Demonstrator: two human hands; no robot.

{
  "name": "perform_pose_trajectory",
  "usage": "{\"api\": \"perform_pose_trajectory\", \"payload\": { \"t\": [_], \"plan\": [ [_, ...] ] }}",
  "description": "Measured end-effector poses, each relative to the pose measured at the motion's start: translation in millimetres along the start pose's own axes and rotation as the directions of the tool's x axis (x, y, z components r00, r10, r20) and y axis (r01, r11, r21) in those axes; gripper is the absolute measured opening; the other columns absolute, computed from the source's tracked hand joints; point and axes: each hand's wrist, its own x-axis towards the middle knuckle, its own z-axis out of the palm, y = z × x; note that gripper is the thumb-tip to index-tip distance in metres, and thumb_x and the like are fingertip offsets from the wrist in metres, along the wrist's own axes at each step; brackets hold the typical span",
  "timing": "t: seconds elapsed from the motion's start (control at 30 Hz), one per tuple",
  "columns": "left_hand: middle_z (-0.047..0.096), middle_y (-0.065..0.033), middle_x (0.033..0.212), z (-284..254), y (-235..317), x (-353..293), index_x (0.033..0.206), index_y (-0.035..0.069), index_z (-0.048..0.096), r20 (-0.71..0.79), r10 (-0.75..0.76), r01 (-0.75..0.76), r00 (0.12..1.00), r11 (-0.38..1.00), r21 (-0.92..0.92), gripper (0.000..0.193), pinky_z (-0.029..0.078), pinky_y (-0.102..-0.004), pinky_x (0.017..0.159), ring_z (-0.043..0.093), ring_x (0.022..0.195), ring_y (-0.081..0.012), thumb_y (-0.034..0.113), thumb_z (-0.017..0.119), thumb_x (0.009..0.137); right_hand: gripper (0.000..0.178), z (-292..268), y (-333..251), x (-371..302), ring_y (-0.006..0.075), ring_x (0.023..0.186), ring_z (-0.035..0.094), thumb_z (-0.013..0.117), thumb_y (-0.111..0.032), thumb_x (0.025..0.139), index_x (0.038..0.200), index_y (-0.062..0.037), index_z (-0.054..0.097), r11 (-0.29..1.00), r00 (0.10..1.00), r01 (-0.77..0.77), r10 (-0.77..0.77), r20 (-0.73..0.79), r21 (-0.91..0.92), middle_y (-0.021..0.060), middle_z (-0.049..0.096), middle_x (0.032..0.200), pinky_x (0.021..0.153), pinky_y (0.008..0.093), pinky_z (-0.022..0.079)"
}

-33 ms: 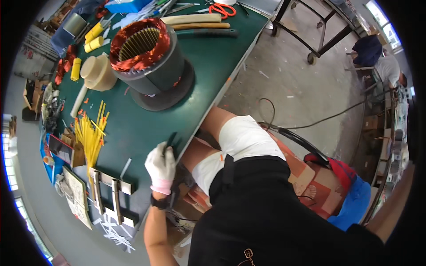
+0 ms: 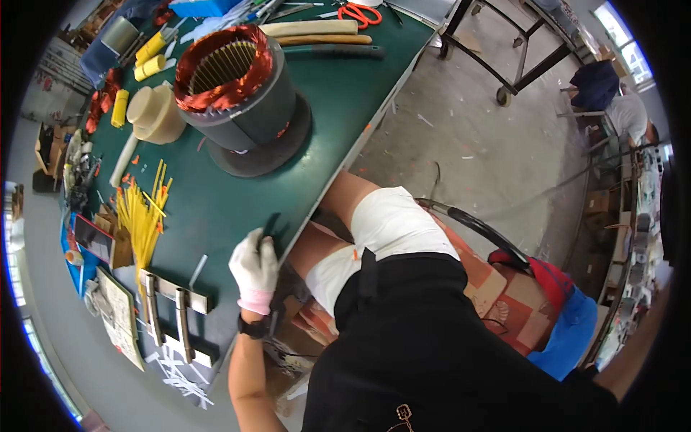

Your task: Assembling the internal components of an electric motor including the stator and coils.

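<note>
My left hand (image 2: pixel 253 272), in a white glove with a pink cuff, rests near the front edge of the green table. Its fingers are closed round a thin dark object (image 2: pixel 271 222), whose kind I cannot make out. Farther off stands a motor stator (image 2: pixel 248 128), a grey cylinder with red-brown copper windings, on a dark round base (image 2: pixel 259 167). A cream mallet (image 2: pixel 157 119) lies to its left. My right forearm (image 2: pixel 628 363) leaves the picture at the right edge, so that hand is hidden.
Yellow strips (image 2: pixel 140 219), a metal bar rack (image 2: pixel 182 324) and white strips (image 2: pixel 176 380) lie left of my hand. Long handles (image 2: pixel 309 29) and orange scissors (image 2: pixel 360 14) are at the back. A wheeled frame (image 2: pixel 512 86) stands on the floor, right.
The scene has shifted slightly leftward in view. My left hand keeps hold of the dark object. At the right edge my right forearm sits a little lower. A dark cable beyond my legs has moved.
</note>
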Motion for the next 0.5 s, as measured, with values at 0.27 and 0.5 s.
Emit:
{"api": "perform_pose_trajectory", "payload": {
  "t": [0.27,0.5],
  "plan": [
    [0.064,-0.0162,0.078,5.0,-1.8,-7.9,0.105,0.0,0.067,-0.189,-0.065,0.069,0.98,0.997,0.014,0.017,0.051,-0.0396,0.07,0.064,0.07,-0.0324,0.01,0.06,0.094,0.034,52.5,-96.8,58.1,0.0121,0.073,0.059,0.058,-0.017,0.1,0.132,-0.0037,0.059,0.953,0.937,0.304,-0.299,0.182,0.002,0.0008,0.067,0.088,0.067,0.0258,0.05],
    [0.058,-0.0128,0.084,-32.3,43.1,-3.0,0.106,-0.003,0.06,-0.143,-0.401,0.354,0.905,0.896,-0.27,0.016,0.049,-0.0326,0.076,0.058,0.077,-0.021,0.01,0.055,0.098,0.034,242.2,-208.3,136.0,0.0094,0.076,0.056,0.053,-0.016,0.103,0.135,-0.0032,0.059,0.84,0.7,0.413,-0.54,0.468,0.353,-0.0025,0.065,0.089,0.068,0.0248,0.047]
  ]
}}
